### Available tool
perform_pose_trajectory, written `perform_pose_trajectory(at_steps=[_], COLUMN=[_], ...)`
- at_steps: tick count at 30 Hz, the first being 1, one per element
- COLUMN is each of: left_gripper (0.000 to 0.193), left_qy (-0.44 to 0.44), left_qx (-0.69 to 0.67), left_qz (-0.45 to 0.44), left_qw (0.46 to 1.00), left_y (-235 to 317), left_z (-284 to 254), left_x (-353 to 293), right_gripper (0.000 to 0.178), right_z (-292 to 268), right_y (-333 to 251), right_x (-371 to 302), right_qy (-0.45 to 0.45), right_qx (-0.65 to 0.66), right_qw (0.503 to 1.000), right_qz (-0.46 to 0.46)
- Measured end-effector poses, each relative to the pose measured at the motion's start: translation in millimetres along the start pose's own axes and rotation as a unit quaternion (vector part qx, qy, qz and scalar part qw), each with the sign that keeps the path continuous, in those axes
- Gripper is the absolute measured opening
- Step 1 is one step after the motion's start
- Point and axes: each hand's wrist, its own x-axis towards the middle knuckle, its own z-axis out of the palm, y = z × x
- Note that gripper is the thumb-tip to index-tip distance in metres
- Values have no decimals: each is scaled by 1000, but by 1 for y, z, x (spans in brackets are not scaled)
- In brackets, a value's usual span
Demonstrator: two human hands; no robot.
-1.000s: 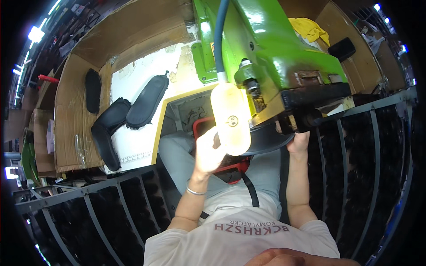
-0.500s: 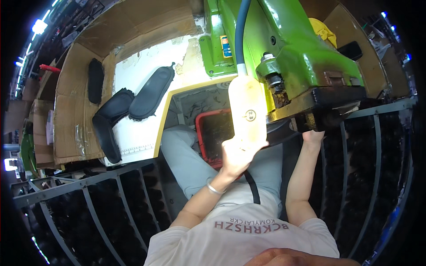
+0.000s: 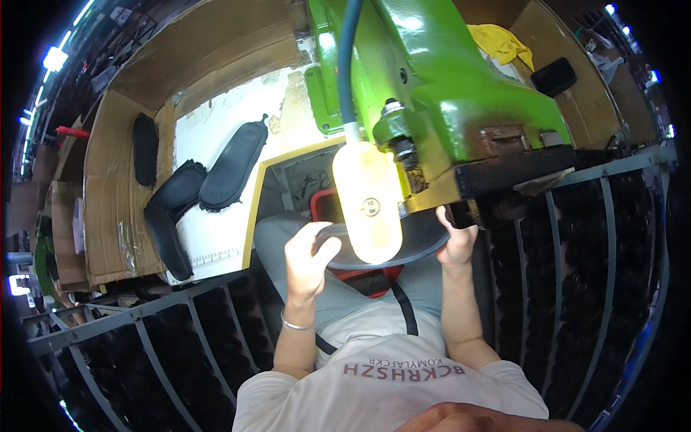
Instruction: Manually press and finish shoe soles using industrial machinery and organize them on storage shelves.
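A dark shoe sole [image 3: 426, 239] lies across my lap side, between my two hands, with its middle hidden behind the glowing lamp. My left hand [image 3: 306, 261] is closed on the sole's left end, thumb on the near side. At the other end my right hand [image 3: 458, 241] grips it, close against the machine head, which covers some of the fingers. The oblong pale-yellow lamp [image 3: 368, 209] hangs from a blue-grey hose [image 3: 347, 65] just above the sole. Behind it rises the green machine [image 3: 453, 79], its dark metal head overhanging my right hand.
Several black soles, such as one [image 3: 234, 165], rest on the white board [image 3: 209, 230] at left, walled by cardboard [image 3: 115, 187]. Below the lamp shows a red-rimmed bin [image 3: 322, 207]. A yellow cloth [image 3: 502, 45] and a black phone-like object [image 3: 553, 77] sit at right. Metal railings [image 3: 162, 353] flank me.
My left hand has let go of the lamp's lower end and moved left onto the sole. The sole has come nearer to me, and my right hand shows more. The lamp sits lower in view.
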Motion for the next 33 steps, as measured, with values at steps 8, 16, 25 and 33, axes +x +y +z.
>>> perform_pose_trajectory(at_steps=[8,16,25,33], left_gripper=[34,8,14,20], left_qy=[-173,-18,-2,7], left_qx=[75,277,298,181], left_qz=[-201,88,114,130], left_qw=[961,957,948,975], left_y=[-35,-53,-45,-1], left_z=[-15,89,68,39], left_x=[-42,9,-1,2], right_gripper=[40,52,28,26], right_z=[23,-10,-70,-25], right_y=[-4,11,-42,-44], right_x=[4,-73,-68,5], right_qy=[-76,-36,37,-45], right_qx=[-125,-277,-120,-179], right_qw=[989,960,988,981], right_qz=[19,22,90,60])
